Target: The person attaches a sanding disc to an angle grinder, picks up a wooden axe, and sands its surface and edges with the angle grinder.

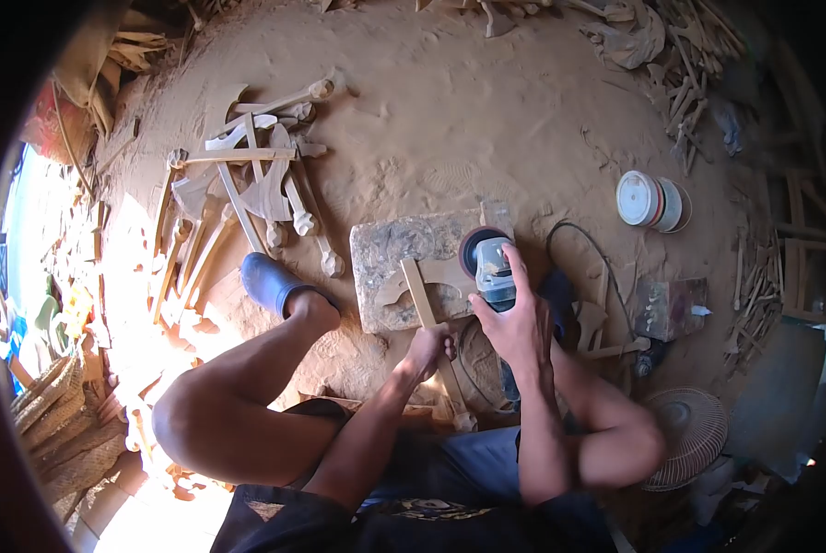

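Observation:
My left hand (429,350) is wrapped round the handle of a wooden axe-shaped piece (419,290), whose broad curved blade part (445,273) lies on a worn, paint-spotted block (376,249). In my right hand (516,318) is a power sander (495,274) with a round dark disc, held over the right end of the block. The disc is beside the tip of the blade part; whether they touch is unclear. The handle's knobbed lower end points towards my lap.
Carved wooden pieces (267,189) are piled at the left, near my blue shoe (270,284). A cable (590,241) loops right of the block. Farther right are white buckets (638,198), a stained box (669,309) and a fan (687,438). Wood scraps (694,83) lie at the upper right.

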Action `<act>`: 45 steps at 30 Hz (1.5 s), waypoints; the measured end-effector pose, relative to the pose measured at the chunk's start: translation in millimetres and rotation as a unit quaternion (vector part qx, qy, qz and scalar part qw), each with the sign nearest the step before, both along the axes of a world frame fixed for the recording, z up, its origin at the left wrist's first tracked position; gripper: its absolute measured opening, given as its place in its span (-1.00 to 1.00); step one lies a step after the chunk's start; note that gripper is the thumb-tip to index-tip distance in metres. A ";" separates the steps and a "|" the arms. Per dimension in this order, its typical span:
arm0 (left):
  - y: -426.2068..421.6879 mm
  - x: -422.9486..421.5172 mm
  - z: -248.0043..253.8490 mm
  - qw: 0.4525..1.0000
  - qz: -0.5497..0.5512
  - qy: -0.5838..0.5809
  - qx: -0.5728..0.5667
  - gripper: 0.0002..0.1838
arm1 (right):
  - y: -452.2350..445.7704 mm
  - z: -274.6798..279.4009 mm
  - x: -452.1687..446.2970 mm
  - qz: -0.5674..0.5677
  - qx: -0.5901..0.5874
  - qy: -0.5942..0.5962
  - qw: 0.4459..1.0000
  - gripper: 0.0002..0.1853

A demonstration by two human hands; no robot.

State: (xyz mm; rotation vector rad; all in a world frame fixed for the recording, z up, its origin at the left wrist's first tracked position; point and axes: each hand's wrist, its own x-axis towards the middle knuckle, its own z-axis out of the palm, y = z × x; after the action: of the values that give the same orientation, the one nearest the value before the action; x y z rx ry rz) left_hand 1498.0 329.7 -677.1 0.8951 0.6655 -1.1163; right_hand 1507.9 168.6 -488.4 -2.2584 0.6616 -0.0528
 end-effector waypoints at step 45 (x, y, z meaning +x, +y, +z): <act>-9.4 -0.7 -6.3 0.994 -0.038 -0.012 0.103 -0.74 | 28.4 -35.4 -1.4 -0.028 -0.060 0.121 0.990 -0.07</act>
State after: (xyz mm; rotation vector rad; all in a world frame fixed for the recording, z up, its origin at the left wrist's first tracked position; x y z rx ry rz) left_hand 1497.3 320.3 -683.4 1.1170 0.7408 -1.1169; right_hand 1506.5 197.0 -523.8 -2.3828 0.8709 0.1619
